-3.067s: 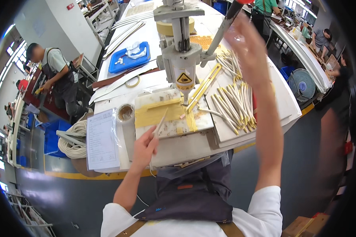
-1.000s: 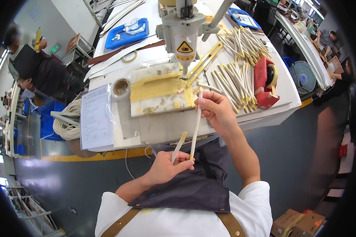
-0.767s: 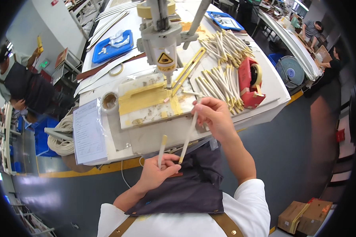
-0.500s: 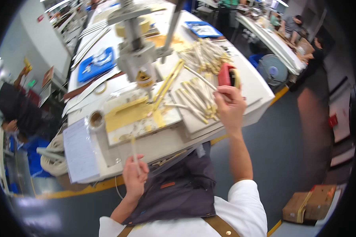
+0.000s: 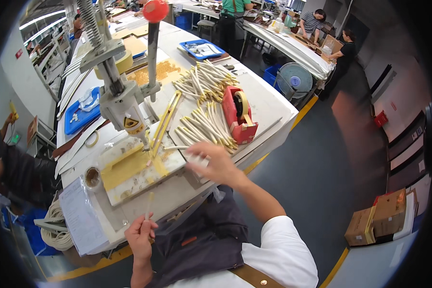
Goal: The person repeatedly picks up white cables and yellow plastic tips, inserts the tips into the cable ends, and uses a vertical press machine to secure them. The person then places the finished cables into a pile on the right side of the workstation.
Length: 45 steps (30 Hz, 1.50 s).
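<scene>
My left hand, at the table's near edge, is closed on a short pale cord piece whose yellow-tipped end points up. My right hand, slightly smeared by motion, has its fingers apart and nothing visible in them. It hovers by the near side of a bundle of white cord pieces with yellow ends. One cord piece sticks out leftward just beyond its fingertips. Left of it stands a hand-lever press above a white board with yellow tape.
A red tape dispenser stands right of the bundle, with a second cord pile behind. Blue trays, a tape roll and a paper sheet lie about. The press lever rises high. Co-workers and a fan are beyond.
My right hand has moved left and nearer from the tape dispenser, and the cord piece it held no longer shows in it. My left hand still holds its cord piece. The view has shifted.
</scene>
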Available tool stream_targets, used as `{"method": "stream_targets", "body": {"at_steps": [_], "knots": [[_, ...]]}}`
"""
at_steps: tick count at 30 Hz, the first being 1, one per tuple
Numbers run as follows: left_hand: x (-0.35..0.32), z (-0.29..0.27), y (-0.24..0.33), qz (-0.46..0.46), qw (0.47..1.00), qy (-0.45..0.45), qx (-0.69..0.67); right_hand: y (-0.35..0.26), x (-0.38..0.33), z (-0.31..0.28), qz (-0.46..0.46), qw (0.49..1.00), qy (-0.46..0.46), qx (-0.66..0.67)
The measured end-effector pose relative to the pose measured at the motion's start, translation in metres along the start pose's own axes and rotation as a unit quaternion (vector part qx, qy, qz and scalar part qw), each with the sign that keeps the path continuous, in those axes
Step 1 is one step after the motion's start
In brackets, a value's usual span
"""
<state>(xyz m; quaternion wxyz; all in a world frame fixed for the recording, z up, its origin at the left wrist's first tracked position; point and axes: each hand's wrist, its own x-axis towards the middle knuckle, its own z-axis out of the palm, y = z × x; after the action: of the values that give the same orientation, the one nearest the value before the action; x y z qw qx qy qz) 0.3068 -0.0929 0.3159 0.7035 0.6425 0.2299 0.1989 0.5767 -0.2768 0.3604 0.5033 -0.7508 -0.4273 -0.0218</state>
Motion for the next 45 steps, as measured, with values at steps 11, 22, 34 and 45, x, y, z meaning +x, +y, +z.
{"method": "stream_targets", "body": {"at_steps": [11, 22, 34, 45], "knots": [[-0.011, -0.017, 0.023, -0.079, 0.98, -0.132, 0.126, -0.029, -0.024, 0.045, 0.11, 0.885, -0.359, 0.274], [0.061, -0.117, 0.071, 0.08, 0.946, 0.098, 0.299, 0.016, 0.027, 0.099, 0.05, 0.982, -0.157, 0.097], [0.096, -0.136, 0.0, 0.036, 0.932, 0.081, 0.352, 0.035, 0.023, 0.136, -0.043, 0.997, -0.039, -0.041], [0.102, -0.142, 0.0, 0.131, 0.895, 0.046, 0.424, 0.038, 0.025, 0.139, -0.042, 0.996, -0.052, -0.065]]}}
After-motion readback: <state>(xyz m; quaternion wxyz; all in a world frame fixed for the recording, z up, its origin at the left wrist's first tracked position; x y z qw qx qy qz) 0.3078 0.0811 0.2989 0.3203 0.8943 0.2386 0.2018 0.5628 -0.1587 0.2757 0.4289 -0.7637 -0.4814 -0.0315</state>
